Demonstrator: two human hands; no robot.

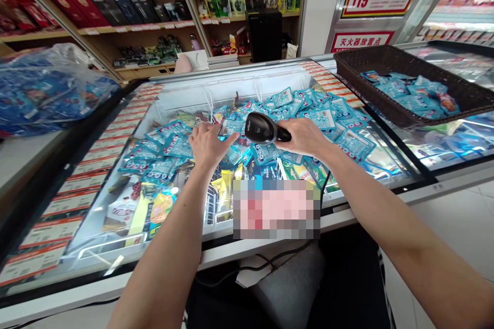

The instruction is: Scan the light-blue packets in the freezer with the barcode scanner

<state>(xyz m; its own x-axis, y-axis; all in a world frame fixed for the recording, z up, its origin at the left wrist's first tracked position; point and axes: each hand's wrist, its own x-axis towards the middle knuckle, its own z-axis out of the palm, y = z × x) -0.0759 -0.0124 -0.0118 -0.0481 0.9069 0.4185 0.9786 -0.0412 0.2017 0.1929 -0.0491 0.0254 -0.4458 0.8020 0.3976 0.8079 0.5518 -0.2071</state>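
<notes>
My right hand is closed round the handle of a black barcode scanner, whose head points to the left. Blue printed packets lie heaped on the freezer's glass top under both hands. My left hand is over the left part of the heap, its thumb stretched out toward the scanner and its fingers apart. Close to its fingertips is a blue packet with a pale label; whether they touch it I cannot tell. A black cable hangs below my right wrist.
A brown woven basket with more blue packets stands at the right. At the left is a clear plastic bag full of blue packets. Price labels run along the freezer's left side. Stocked shelves and a black box-shaped object stand behind.
</notes>
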